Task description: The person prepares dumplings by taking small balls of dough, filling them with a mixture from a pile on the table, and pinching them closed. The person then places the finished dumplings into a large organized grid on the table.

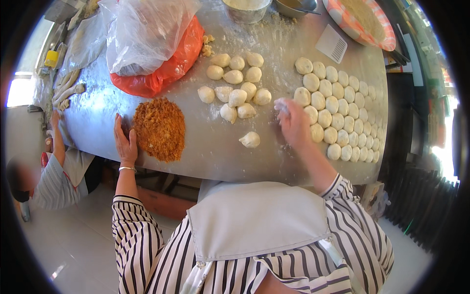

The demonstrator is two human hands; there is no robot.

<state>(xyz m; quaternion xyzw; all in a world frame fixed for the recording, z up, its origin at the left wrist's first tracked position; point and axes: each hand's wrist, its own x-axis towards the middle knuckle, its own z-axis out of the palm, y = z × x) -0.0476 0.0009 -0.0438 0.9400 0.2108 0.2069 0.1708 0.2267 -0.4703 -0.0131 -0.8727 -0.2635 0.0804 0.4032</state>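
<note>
My left hand point(126, 141) rests its edge at the left side of a heap of orange-brown crumbly filling point(159, 129), fingers apart and nothing held. My right hand point(292, 121) is slightly blurred, with floury, bent fingers; whether something small is in it I cannot tell. Just right of it lie tight rows of flattened round dough pieces point(331, 104). Between my hands, a single pinched dough ball point(250, 140) sits on the metal table point(216, 154). Beyond it is a loose group of similar pinched dough balls point(233, 77).
A red plastic bag point(158, 79) under clear plastic stands at the back left. A white scraper point(331, 43), a patterned basin of powder point(389, 36) and metal bowls point(246, 14) are at the back. A co-worker point(60, 172) stands left beside dough strips point(68, 88).
</note>
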